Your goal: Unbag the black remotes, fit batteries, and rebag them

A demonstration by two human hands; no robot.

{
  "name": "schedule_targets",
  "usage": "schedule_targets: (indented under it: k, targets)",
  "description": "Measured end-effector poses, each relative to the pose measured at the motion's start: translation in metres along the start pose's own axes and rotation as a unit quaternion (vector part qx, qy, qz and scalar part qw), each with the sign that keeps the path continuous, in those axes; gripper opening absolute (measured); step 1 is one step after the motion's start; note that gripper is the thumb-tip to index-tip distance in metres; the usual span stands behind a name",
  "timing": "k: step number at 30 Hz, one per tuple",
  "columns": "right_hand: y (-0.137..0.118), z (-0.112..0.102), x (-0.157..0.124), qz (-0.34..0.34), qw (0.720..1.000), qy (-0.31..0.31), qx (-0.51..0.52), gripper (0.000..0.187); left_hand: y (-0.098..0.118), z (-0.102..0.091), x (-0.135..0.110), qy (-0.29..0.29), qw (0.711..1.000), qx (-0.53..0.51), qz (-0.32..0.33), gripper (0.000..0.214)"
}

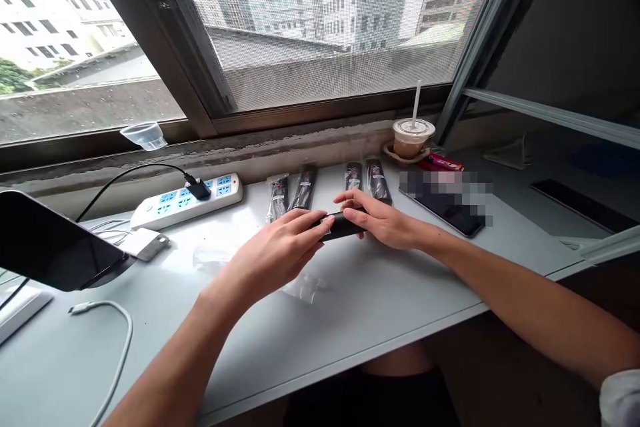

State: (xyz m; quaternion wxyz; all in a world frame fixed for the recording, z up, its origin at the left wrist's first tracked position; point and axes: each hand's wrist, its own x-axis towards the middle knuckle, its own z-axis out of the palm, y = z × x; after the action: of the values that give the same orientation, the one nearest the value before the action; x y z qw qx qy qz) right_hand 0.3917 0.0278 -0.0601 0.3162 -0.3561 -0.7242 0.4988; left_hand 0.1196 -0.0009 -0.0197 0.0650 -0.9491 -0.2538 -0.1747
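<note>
Above the middle of the desk, a small black oblong object (344,225) is held level between both hands. My left hand (290,240) grips its left end, thumb on top near a small pale mark. Around its right end close the fingers of my right hand (377,219). The fingers hide much of it, so its exact kind does not show. Behind the hands lie several black packets in clear plastic, among them one packet (278,197) on the left and another packet (379,181) on the right. A crumpled clear plastic wrapper (306,287) is below my left hand.
A white power strip (187,202) with a black plug stands by the window sill. To the left are a tablet-like dark screen (55,240) and a white cable (127,333). At the right are an iced drink cup (413,140) and a dark phone (445,205).
</note>
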Motion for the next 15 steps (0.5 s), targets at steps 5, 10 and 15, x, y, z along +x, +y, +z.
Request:
schedule_targets:
  k: [5, 10, 15]
  targets:
    - [-0.009, -0.009, 0.002, 0.017, 0.999, -0.009, 0.036, 0.040, 0.007, -0.002, 0.007, 0.013, 1.000, -0.019, -0.006, 0.047]
    - [-0.016, -0.023, 0.004, 0.051, 0.985, 0.074, 0.149, 0.037, 0.011, -0.018, 0.014, 0.071, 0.997, 0.015, -0.033, 0.041]
    - [-0.020, -0.034, 0.005, 0.063, 0.939, 0.186, 0.281, 0.028, 0.013, -0.046, -0.007, -0.069, 0.994, -0.044, -0.078, 0.070]
